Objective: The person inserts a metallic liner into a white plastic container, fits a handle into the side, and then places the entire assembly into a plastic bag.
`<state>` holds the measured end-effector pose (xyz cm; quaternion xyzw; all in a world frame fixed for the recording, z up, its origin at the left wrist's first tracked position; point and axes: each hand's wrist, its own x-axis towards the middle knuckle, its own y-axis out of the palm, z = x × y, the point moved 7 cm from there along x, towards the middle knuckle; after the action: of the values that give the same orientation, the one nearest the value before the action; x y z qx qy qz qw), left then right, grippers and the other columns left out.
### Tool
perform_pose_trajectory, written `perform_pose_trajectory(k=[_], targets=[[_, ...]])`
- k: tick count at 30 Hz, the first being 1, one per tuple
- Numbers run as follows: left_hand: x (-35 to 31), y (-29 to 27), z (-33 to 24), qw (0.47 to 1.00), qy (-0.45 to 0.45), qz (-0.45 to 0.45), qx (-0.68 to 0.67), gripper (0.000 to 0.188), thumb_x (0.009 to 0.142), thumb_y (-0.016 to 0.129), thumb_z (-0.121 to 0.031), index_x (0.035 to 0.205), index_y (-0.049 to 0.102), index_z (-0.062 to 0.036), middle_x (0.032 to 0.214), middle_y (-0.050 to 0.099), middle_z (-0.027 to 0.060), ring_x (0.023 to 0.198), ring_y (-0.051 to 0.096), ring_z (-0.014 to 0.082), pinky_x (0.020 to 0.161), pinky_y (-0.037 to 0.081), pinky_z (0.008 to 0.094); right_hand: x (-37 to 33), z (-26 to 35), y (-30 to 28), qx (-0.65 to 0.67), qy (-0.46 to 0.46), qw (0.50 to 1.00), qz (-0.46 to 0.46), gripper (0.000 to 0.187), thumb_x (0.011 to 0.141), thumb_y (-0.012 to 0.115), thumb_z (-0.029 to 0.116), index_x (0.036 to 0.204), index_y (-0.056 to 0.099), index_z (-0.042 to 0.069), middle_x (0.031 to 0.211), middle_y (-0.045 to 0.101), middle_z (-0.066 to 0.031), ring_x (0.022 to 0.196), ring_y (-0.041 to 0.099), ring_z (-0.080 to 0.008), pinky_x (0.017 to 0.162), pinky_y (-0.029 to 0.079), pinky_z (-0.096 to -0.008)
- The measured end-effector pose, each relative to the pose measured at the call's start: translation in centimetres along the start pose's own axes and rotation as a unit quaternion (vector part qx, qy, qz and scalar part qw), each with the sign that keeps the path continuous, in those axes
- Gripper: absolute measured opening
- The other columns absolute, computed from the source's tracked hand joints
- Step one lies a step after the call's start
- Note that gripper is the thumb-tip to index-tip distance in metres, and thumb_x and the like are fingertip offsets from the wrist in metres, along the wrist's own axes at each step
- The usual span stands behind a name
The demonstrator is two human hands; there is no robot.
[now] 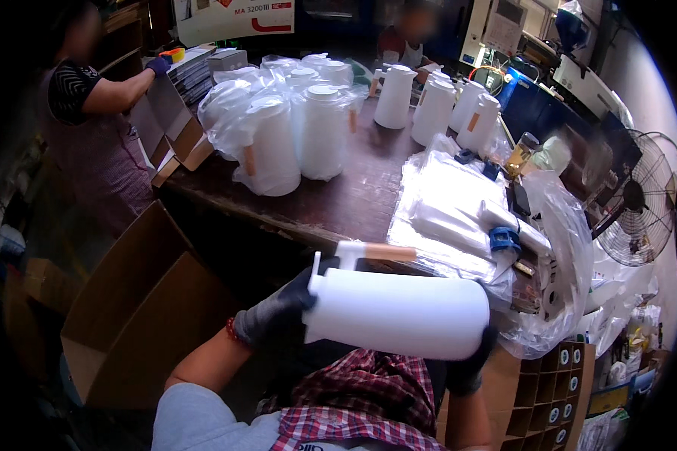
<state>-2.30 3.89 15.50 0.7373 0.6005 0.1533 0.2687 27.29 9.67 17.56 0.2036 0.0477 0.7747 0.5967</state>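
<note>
A white jug [399,312] with a wood-coloured handle lies sideways in front of my body, held between both hands. My left hand [289,304], in a dark and grey glove, grips the jug's spout end. At the other end, my right hand [474,357] in a dark glove holds the base; its fingers are partly behind the jug. Beyond it, on the dark table [353,199], stand several white jugs wrapped in clear plastic bags [271,143]. Farther right are several unwrapped white jugs [395,98]. A stack of clear plastic bags [444,210] lies at the table's right front.
An open cardboard box [143,316] stands at my left, and a divided carton [545,391] is at my lower right. A fan [636,195] stands at the right. One person [98,135] works at the far left beside a carton; another person [406,45] is behind the table.
</note>
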Motion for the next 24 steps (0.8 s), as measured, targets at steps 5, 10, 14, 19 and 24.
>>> perform_pose_trajectory(k=[5, 10, 14, 19, 24], targets=[[-3.3, 11.0, -7.3, 0.741, 0.31, 0.19, 0.565, 0.089, 0.074, 0.08, -0.039, 0.147, 0.039, -0.0101, 0.151, 0.032, 0.0199, 0.143, 0.025, 0.0374, 0.117, 0.017, 0.0502, -0.5, -6.4, -0.7, 0.253, 0.162, 0.953, 0.04, 0.072, 0.096, 0.034, 0.06, 0.138, 0.043, 0.002, 0.138, 0.049, -0.0168, 0.127, 0.047, -0.0326, 0.108, 0.036, -0.0457], [0.8, 2.5, -3.1, 0.974, 0.188, 0.013, 0.126, 0.071, 0.093, 0.052, -0.054, 0.142, 0.03, -0.0088, 0.136, 0.039, 0.0142, 0.127, 0.037, 0.0275, 0.106, 0.033, 0.0414, 0.1, 0.6, 0.7, 0.054, -0.072, 0.994, 0.063, 0.092, 0.086, 0.048, 0.068, 0.145, 0.034, -0.001, 0.147, 0.04, -0.0192, 0.134, 0.039, -0.0348, 0.11, 0.031, -0.0488], [1.8, -0.2, 2.2, 0.999, 0.0, -0.043, 0.015, 0.05, 0.096, 0.048, -0.054, 0.12, 0.056, -0.0106, 0.108, 0.062, 0.0048, 0.101, 0.057, 0.017, 0.089, 0.048, 0.0341, -1.6, 8.3, 3.7, -0.371, -0.386, 0.816, 0.217, 0.103, 0.073, 0.062, 0.076, 0.141, 0.043, 0.001, 0.15, 0.033, -0.0271, 0.14, 0.026, -0.0493, 0.113, 0.017, -0.06], [0.7, 2.9, -1.3, 0.992, 0.087, -0.01, 0.086, 0.069, 0.088, 0.056, -0.056, 0.131, 0.046, -0.0032, 0.12, 0.057, 0.0115, 0.11, 0.056, 0.0247, 0.091, 0.048, 0.039, -3.0, 6.3, 3.3, -0.348, -0.352, 0.856, 0.148, 0.091, 0.08, 0.059, 0.069, 0.143, 0.04, 0.006, 0.152, 0.03, -0.0237, 0.14, 0.026, -0.0444, 0.113, 0.02, -0.0587], [-3.0, 11.9, -7.4, 0.751, 0.379, 0.022, 0.54, 0.089, 0.072, 0.076, -0.053, 0.139, 0.043, -0.0037, 0.132, 0.051, 0.0175, 0.118, 0.053, 0.0341, 0.096, 0.046, 0.047, -0.9, -1.6, 0.2, 0.389, 0.093, 0.914, 0.061, 0.064, 0.099, 0.04, 0.046, 0.144, 0.034, 0.001, 0.142, 0.044, -0.0183, 0.124, 0.05, -0.029, 0.104, 0.041, -0.0407]])
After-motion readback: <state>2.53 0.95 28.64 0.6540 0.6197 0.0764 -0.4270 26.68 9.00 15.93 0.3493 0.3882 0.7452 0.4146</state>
